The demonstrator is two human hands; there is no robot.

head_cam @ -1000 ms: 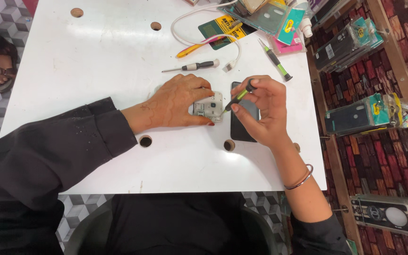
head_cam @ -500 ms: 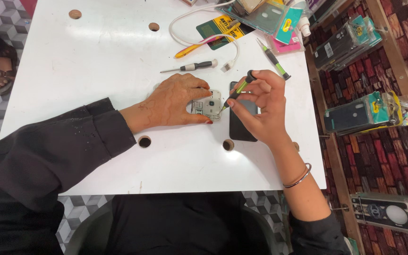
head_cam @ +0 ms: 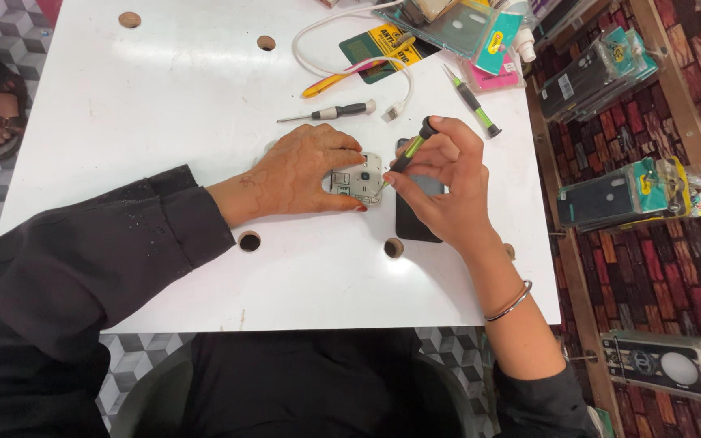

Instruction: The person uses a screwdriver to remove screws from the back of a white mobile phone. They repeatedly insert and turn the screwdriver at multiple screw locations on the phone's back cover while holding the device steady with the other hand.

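Pressing flat on a small opened phone (head_cam: 359,178), the left hand (head_cam: 306,170) lies palm down near frame centre on the white worktop (head_cam: 164,105), fingers spread over the phone's left edge and pinning it rather than gripping it. Right hand (head_cam: 440,182) is pinched around a green-and-black screwdriver (head_cam: 409,152), thumb and fingers closed on the shaft; the tool is tilted, cap up at upper right, tip down against the phone's right edge. Under the right hand, a dark flat panel (head_cam: 415,219) lies on the worktop, touching or just beside the phone; cannot tell which. Above the left hand lies a second screwdriver (head_cam: 330,113), black grip, apart from both hands. A third, green one (head_cam: 472,101) lies above the right hand. A white cable (head_cam: 342,32) loops at upper centre beside coloured packets (head_cam: 448,28). Round holes (head_cam: 248,241) show in the worktop below the left wrist. A bangle (head_cam: 509,302) sits on the right forearm. Packaged phone cases (head_cam: 610,199) lie on the patterned floor at right.
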